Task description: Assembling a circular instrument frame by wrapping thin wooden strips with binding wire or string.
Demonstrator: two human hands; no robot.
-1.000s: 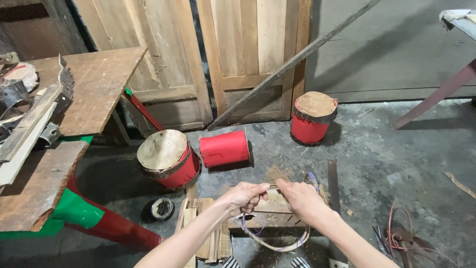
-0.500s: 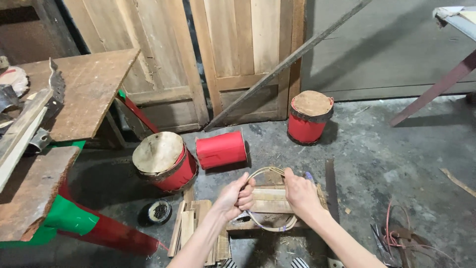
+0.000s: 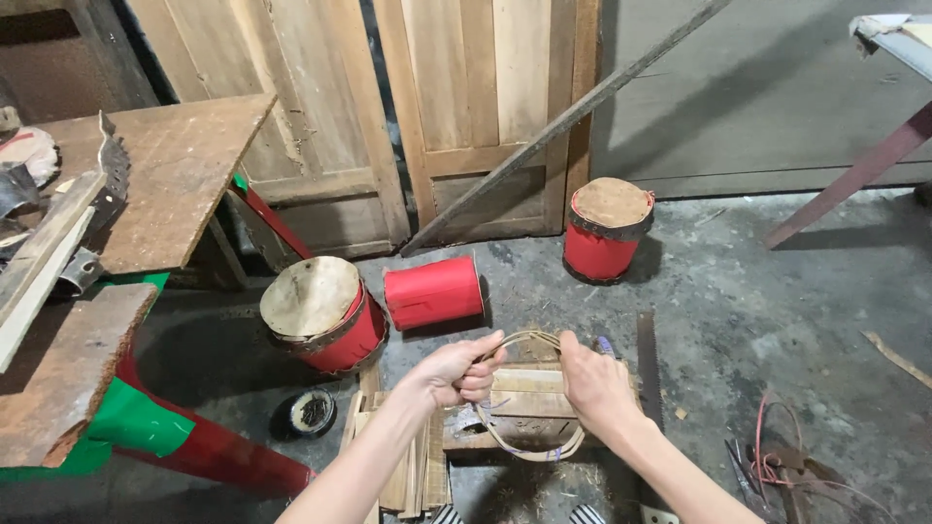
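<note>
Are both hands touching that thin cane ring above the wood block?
Touching. The head view shows the left hand curled around the cane ring at its upper left, and the right hand gripping its right side.

Both forearms reach forward from the bottom edge, converging; the left hand (image 3: 454, 371) is curled into a closed grip, the right hand (image 3: 594, 386) closed too, knuckles up, wrists close together

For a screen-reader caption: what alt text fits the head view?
Two bare hands, left hand and right hand, hold a thin cane hoop above wood pieces on a concrete floor; three red drums lie beyond, beside a worn workbench.
</note>
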